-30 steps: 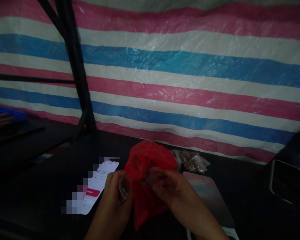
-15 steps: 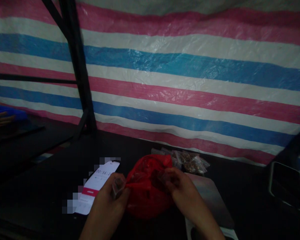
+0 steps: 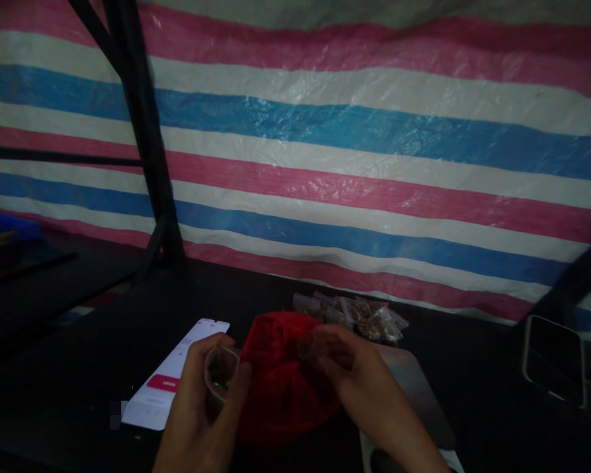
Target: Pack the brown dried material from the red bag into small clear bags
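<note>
The left hand (image 3: 204, 401) pinches a small clear bag (image 3: 220, 376) between thumb and fingertips, its mouth held open and a few dark bits showing at the bottom. The right hand (image 3: 359, 381) has its fingers curled into the top of the red bag (image 3: 280, 381), gripping either the plastic or something inside — the dim light does not show which. The red bag sits on the dark table (image 3: 103, 328) between the two hands, touching both.

Just behind it lies a pile of filled packets (image 3: 359, 315), against the foot of the striped tarp (image 3: 354, 144). A phone (image 3: 170, 381) with a lit screen lies just left of the left hand; a scale plate (image 3: 408, 387) sits under the right wrist, and a dark tray (image 3: 554, 358) lies well apart at the right.

To do this well, I judge the small bag's mouth should stay wide and close to the red bag's opening — so nothing drops on the dark table, where it would be hard to find — and the right fingers should lift only a small pinch at a time.
</note>
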A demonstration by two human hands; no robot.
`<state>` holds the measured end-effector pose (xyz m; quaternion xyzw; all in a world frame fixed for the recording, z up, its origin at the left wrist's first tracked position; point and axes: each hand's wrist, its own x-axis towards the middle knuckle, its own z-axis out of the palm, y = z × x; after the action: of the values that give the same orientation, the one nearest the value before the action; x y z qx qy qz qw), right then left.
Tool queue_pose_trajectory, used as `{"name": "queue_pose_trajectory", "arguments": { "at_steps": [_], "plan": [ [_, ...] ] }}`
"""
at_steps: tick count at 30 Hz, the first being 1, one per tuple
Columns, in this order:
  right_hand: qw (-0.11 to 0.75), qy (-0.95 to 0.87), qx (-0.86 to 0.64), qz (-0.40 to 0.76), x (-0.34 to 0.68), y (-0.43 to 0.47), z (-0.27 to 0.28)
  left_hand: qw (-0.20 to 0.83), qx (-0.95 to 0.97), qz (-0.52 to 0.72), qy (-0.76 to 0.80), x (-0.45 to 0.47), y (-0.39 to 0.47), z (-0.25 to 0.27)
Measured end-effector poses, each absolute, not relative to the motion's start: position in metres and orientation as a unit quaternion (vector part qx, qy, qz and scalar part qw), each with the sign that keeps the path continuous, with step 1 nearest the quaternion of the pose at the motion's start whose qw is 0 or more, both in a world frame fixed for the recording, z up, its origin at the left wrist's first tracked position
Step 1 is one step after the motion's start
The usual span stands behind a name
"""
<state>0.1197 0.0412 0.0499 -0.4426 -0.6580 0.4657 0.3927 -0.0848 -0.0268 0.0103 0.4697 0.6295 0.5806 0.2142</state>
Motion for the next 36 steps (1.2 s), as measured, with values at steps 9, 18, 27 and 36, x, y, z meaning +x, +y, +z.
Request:
{"name": "queue_pose_trajectory", "arguments": {
  "at_steps": [9, 18, 27, 36],
  "plan": [
    [0.388, -0.76, -0.375, 0.363, 0.088, 0.008, 0.074, 0.337, 0.468, 0.561, 0.594, -0.07, -0.015, -0.004],
    [0.349, -0.835, -0.347, 0.246, 0.084, 0.008, 0.068, 0.358, 0.481, 0.555, 0.576, -0.065, -0.012, -0.001],
    [0.4, -0.767, -0.433, 0.253, 0.108, 0.039, 0.052, 0.262, 0.465, 0.609, 0.586, -0.067, -0.01, -0.003],
    [0.388, -0.705, -0.449, 0.389, 0.088, -0.003, 0.078, 0.143, 0.496, 0.666, 0.538, -0.044, 0.008, -0.009]
  ]
}}
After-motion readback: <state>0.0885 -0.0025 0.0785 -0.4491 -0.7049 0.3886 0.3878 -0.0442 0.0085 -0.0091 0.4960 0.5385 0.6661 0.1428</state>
